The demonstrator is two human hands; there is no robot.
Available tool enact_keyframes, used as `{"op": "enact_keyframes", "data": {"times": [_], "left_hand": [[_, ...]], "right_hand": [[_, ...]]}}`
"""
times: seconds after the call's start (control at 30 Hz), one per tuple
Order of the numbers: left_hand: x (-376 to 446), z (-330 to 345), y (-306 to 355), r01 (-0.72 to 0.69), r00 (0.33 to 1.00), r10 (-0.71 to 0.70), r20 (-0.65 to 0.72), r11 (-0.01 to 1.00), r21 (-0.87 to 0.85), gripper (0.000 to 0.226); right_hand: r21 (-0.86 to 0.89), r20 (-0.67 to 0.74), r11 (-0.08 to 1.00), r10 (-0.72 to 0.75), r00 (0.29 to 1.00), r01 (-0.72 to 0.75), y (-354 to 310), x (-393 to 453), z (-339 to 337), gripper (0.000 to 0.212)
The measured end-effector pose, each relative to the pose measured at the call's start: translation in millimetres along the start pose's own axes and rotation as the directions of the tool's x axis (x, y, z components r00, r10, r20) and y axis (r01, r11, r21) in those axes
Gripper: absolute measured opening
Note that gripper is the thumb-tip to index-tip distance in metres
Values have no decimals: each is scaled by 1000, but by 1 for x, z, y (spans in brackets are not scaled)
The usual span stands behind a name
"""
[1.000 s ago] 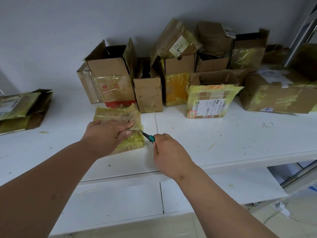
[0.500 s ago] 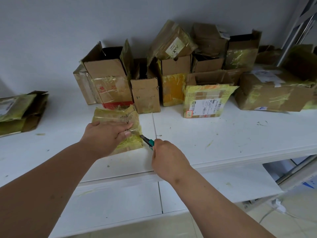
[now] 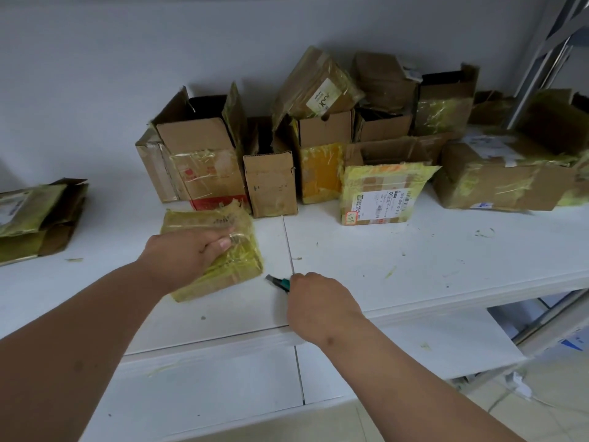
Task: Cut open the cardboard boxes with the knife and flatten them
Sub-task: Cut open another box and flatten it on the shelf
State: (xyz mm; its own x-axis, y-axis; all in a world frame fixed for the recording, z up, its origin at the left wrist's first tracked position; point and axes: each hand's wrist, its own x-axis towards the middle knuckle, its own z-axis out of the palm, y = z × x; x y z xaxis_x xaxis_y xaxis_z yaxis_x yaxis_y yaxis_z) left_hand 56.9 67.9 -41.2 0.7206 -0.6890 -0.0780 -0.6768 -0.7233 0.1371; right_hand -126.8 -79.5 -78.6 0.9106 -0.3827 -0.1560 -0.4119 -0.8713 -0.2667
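A small box wrapped in yellow tape (image 3: 236, 263) lies flat on the white shelf (image 3: 414, 256). My left hand (image 3: 188, 256) rests on top of it, fingers curled over its far side, holding it down. My right hand (image 3: 318, 301) grips a green-handled knife (image 3: 280, 282). The dark blade tip points left toward the box's near right corner and sits just off it, above the shelf. More taped cardboard boxes (image 3: 318, 138) stand in a row against the wall behind.
A stack of flattened boxes (image 3: 35, 218) lies at the far left of the shelf. A labelled yellow box (image 3: 379, 193) and a wide brown box (image 3: 497, 180) sit to the right. A lower white shelf (image 3: 207, 384) juts out below. Metal racking (image 3: 548, 52) stands at right.
My right hand drew the knife back toward me along the box's right side, and the blade has come out past the near corner. My left hand stayed on the box.
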Motion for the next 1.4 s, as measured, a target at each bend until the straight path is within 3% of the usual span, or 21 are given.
{"op": "enact_keyframes", "data": {"times": [0.13, 0.23, 0.5, 0.63, 0.73, 0.93, 1.03, 1.13, 1.23, 1.3, 1.4], "left_hand": [[-2, 7, 7, -29, 999, 30, -17, 998, 54, 49], [-1, 7, 6, -15, 1000, 16, -7, 999, 41, 48], [1, 3, 4, -43, 998, 41, 42, 998, 39, 47], [0, 2, 8, -10, 1000, 9, 20, 999, 45, 48], [3, -11, -2, 59, 998, -58, 18, 994, -88, 64], [3, -11, 10, -27, 989, 28, 147, 1000, -9, 61], [7, -17, 8, -57, 978, 71, 198, 996, -75, 61], [4, -23, -7, -79, 980, 102, 168, 987, -137, 62], [4, -18, 0, -41, 999, 38, -18, 984, -171, 47], [6, -12, 20, -8, 992, -8, -126, 991, -132, 46], [11, 0, 46, -7, 980, 8, -198, 1000, 4, 51]], "right_hand": [[142, -239, 989, 1, 971, 34, -1, 8, 2, 16], [158, -282, 985, -18, 959, 65, -9, 14, 3, 19], [108, -123, 994, -9, 992, 22, -9, 10, 6, 7], [-27, 3, 1000, -2, 1000, 2, -7, 0, 0, 25], [-119, 69, 993, -8, 998, 16, -10, -2, -6, 30], [154, 30, 979, 132, 991, -135, -6, 8, -2, 5], [308, 43, 933, 180, 983, -185, -2, 11, 3, 11], [595, 86, 771, 221, 972, -227, -1, 14, 6, 16], [851, 189, 437, 264, 946, -291, -5, 10, 4, 13], [918, 209, 279, 264, 941, -283, -9, 8, 4, 12], [946, 212, 186, 259, 942, -264, -9, 10, 2, 12]]}}
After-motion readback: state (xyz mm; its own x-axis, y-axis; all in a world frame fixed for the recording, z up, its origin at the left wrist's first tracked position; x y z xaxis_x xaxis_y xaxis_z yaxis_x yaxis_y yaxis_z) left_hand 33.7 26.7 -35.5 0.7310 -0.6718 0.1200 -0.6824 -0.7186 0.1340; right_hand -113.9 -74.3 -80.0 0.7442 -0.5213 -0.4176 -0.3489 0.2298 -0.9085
